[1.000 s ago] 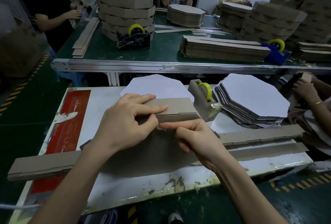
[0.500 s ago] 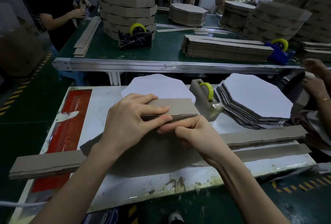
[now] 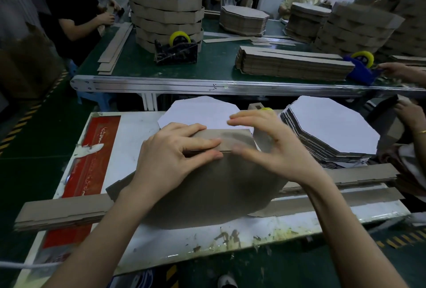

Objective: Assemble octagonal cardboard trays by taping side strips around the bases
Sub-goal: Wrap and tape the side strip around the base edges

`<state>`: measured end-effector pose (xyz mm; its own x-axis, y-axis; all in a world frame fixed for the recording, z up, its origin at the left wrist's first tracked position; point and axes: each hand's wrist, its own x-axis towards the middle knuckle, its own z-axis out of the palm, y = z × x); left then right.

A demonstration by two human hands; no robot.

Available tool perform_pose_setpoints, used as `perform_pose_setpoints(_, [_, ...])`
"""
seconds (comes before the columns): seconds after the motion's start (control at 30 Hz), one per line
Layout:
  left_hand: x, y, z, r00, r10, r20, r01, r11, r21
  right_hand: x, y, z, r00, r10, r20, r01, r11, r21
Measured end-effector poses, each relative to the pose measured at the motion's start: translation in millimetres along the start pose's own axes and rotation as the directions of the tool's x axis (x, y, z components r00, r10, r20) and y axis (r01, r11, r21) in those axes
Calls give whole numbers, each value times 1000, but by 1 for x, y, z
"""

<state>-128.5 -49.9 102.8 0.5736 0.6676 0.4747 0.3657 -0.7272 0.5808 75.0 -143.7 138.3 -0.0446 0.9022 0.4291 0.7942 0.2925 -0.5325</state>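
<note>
An octagonal cardboard base [image 3: 214, 193] lies brown side up on the white worktable [image 3: 129, 140]. A brown side strip [image 3: 232, 139] stands folded up along its far edge. My left hand [image 3: 171, 156] grips that strip, thumb on the near face and fingers on top. My right hand [image 3: 274, 147] hovers blurred just right of it, fingers spread, holding nothing. It covers most of the tape dispenser [image 3: 255, 106] with its yellow roll. A white octagonal sheet [image 3: 202, 112] lies behind the strip.
A stack of white-faced octagonal bases [image 3: 332, 126] sits at the right. Long side strips [image 3: 62, 213] lie across the table front. Another person's hands [image 3: 410, 115] work at the right edge. Behind, a green conveyor [image 3: 214, 57] carries finished trays [image 3: 164, 11], strip stacks and dispensers.
My right hand has let go of the strip's seam and lifted up and right toward the tape dispenser. My left hand still holds the strip in place.
</note>
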Motion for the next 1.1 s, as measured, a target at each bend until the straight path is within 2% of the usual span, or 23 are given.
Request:
perform_pose_setpoints(0.07, [0, -1, 1, 1000, 9, -12, -9, 1000, -1, 4, 6, 2, 984, 76, 164, -72, 997, -25])
perform_pose_setpoints(0.13, [0, -2, 2, 1000, 22, -19, -21, 1000, 6, 5, 7, 7, 970, 129, 208, -139, 990, 35])
perform_pose_setpoints(0.3, [1, -6, 4, 999, 39, -9, -39, 999, -9, 0, 15, 15, 991, 100, 93, -115, 978, 173])
perform_pose_setpoints(0.47, [1, -8, 3, 999, 48, 6, -49, 999, 24, 2, 19, 17, 992, 74, 107, -92, 979, 181])
perform_pose_setpoints(0.6, [4, -8, 0, 995, 83, 61, -90, 989, 120, 3, 22, 18, 992, 87, 97, -105, 972, 211])
perform_pose_setpoints(0.87, [4, -7, -5, 980, -33, 198, -16, 971, 240, 3, 24, 19, 990, 93, 104, -116, 964, 239])
perform_pose_setpoints(0.93, [6, -3, -8, 968, -38, 246, -54, 933, 355, 4, 25, 18, 990, 96, 103, -119, 965, 235])
perform_pose_setpoints(1.03, [16, 8, -2, 960, -34, 277, -155, 760, 631, 4, 26, 19, 989, 94, 111, -119, 962, 246])
perform_pose_setpoints(1.1, [29, 22, 9, 956, -22, 293, -187, 726, 662, 6, 25, 20, 991, 77, 111, -105, 958, 267])
